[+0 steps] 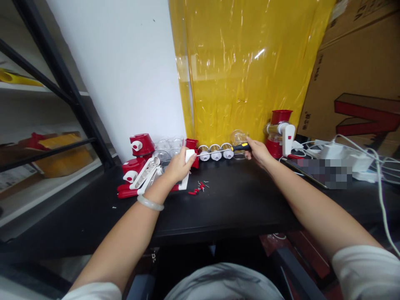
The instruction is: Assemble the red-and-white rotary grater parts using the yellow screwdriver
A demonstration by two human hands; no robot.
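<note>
My left hand [180,166] is closed on a white plastic piece [189,155], most of it hidden by the fingers. My right hand [258,151] grips the black-and-yellow handle of a screwdriver [241,147]. Its long thin shaft runs level to the left, the tip at the white piece. Below the hands lie several small screws and red bits [201,186] on the black table [237,200]. White crank arms with red grips [146,175] are piled left of my left hand. Behind the shaft stand three white-and-metal drums [216,152] in a row.
Red housings [141,145] and clear plastic cups [170,143] stand at the left. An assembled red-and-white grinder [281,133] is at the right, near a tablet-like device [312,171], chargers and white cables [359,160]. A yellow plastic curtain [250,71] hangs behind, beside a large carton [359,79].
</note>
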